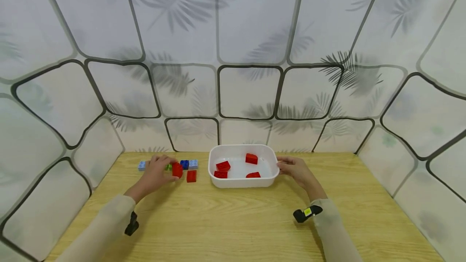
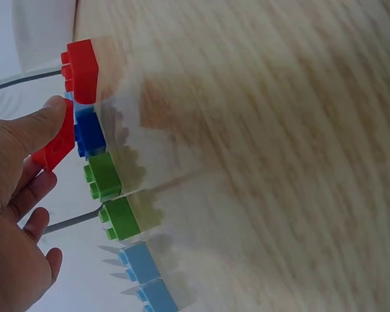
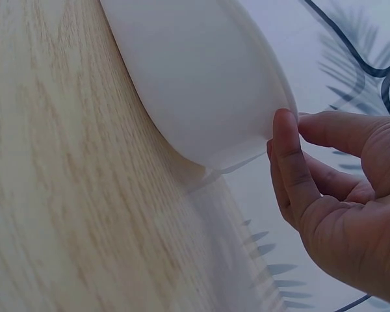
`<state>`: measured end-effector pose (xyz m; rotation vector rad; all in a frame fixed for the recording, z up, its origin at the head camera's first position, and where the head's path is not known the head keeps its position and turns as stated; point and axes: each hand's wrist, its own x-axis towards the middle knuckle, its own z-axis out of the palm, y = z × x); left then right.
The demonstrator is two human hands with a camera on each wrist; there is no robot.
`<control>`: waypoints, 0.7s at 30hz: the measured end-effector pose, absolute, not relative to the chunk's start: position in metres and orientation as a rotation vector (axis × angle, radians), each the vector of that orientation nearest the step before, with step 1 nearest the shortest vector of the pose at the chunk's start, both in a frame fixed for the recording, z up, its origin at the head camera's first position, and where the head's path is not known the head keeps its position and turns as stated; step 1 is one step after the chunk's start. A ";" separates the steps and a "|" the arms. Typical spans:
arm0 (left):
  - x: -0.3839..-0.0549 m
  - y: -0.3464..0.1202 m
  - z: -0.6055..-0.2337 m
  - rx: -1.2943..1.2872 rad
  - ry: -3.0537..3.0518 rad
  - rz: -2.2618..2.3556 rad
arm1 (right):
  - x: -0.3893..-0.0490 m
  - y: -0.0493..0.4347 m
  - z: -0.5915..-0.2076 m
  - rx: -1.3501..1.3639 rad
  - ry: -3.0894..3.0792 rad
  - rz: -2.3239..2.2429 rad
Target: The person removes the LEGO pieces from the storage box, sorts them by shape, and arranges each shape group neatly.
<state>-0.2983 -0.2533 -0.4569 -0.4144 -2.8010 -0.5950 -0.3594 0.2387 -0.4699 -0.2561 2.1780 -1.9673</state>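
Presently, the red brick (image 1: pixel 177 170) is bright, glossy and plain, and it is in the left hand (image 1: pixel 155 174), over the table (image 1: pixel 225 221), to the left of the white box (image 1: pixel 243 183). From the left wrist, its long axis looks slanted (where its studs point, I cannot tell, because the hand covers a part). This hand pinches it between thumb and fingers, with the gap just as wide as the brick. The right hand (image 1: pixel 296 171) pinches the rim at the right end of the box, thumb and fingers nearly meeting. The box is low, with rounded corners; its opening faces upward and its long axis runs from left to right.
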 end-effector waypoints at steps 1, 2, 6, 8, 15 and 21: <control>-0.298 -0.253 -0.459 -0.416 -2.797 -0.593 | -0.359 0.239 -0.470 -0.257 2.177 -1.966; -0.297 -0.253 -0.460 -0.415 -2.794 -0.591 | -0.359 0.239 -0.470 -0.260 2.176 -1.966; -0.295 -0.252 -0.464 -0.407 -2.805 -0.599 | -0.359 0.240 -0.470 -0.263 2.180 -1.959; -0.294 -0.251 -0.465 -0.399 -2.814 -0.610 | -0.359 0.240 -0.470 -0.265 2.188 -1.954; -0.293 -0.251 -0.467 -0.370 -2.855 -0.650 | -0.361 0.240 -0.471 -0.264 2.186 -1.963; -0.295 -0.253 -0.471 -0.358 -2.891 -0.672 | -0.362 0.241 -0.473 -0.280 2.168 -1.973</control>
